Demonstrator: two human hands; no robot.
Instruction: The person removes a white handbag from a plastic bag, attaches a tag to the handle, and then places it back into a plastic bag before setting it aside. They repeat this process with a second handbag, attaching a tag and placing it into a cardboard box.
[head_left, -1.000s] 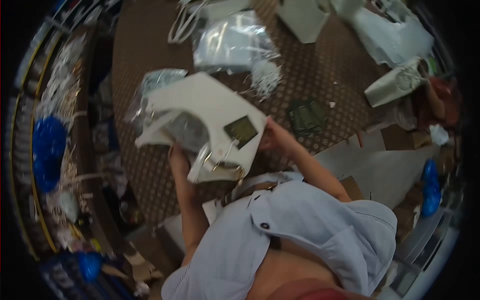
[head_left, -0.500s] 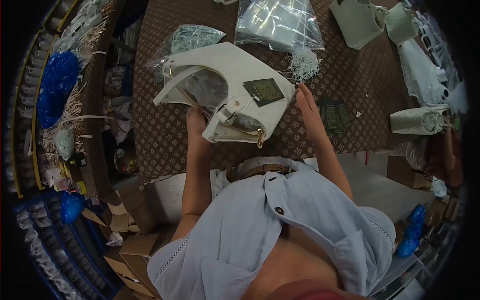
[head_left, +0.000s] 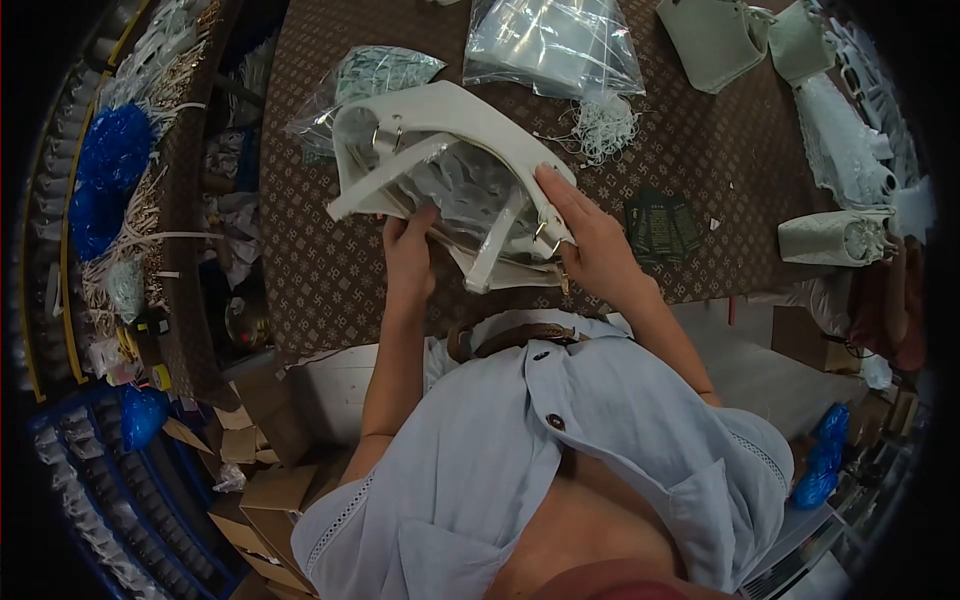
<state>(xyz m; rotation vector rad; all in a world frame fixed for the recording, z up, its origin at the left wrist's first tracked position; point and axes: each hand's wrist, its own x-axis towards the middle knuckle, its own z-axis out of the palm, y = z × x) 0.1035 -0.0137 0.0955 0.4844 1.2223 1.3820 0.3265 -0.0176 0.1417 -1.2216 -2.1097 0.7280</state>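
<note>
White handbag point(head_left: 490, 125) held over the near part of the brown patterned table point(head_left: 325, 260), its mouth turned up toward the wearer; cannot tell whether its base touches the cloth. Inside: crumpled, pale, translucent filling point(head_left: 465, 190). A white strap point(head_left: 405, 172) crosses the opening; gold-toned hardware shows at both ends. Left hand point(head_left: 408, 258), on the side toward the table's near edge: thumb over the bag's near rim, remaining fingers bent against the outside, gripping it. Right hand point(head_left: 602, 248): fingers stretched over the bag's right end, thumb on the near side beside the hardware, clasping that end. On the table's far left, just beyond the bag, a clear pouch point(head_left: 392, 70) with pale printed contents. At the table's far middle, a larger clear plastic packet point(head_left: 550, 50); touching or just beside its near right corner, a tangle of white strings point(head_left: 606, 130). Right of the table's middle, dark green tags point(head_left: 660, 226), fanned and overlapping, near the right hand. On the table's far right, an upright white bag point(head_left: 712, 45); at its right edge, another white bag point(head_left: 825, 240) lying near a co-worker's arm point(head_left: 897, 295).
</note>
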